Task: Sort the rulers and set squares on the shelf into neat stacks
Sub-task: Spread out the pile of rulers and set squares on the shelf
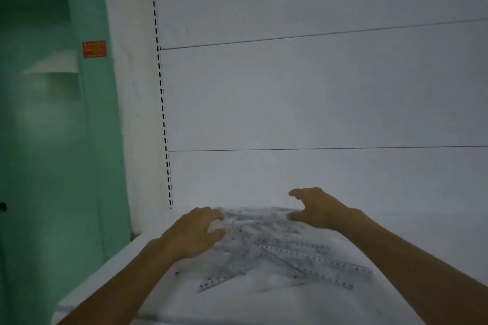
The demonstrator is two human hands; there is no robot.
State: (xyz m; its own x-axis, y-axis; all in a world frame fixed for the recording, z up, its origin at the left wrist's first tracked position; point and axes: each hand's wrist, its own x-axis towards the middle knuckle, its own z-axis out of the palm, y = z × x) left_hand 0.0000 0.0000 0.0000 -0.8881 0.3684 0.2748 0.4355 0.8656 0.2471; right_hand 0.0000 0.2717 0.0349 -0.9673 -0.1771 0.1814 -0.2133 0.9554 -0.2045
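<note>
A loose heap of clear plastic rulers and set squares (266,243) lies crisscrossed on the white shelf (264,303), blurred by motion. One long ruler (317,258) sticks out to the right and another ruler (216,281) to the front left. My left hand (195,235) is at the heap's left edge, its curled fingers and thumb pinching a clear piece there. At the heap's back right is my right hand (319,208), with fingers and thumb spread apart and nothing held; its thumb is near the rulers.
The shelf's white back panel (317,100) rises right behind the heap. A slotted upright (163,119) runs down its left side. To the left stands a green door (52,140) bearing an orange label (94,49).
</note>
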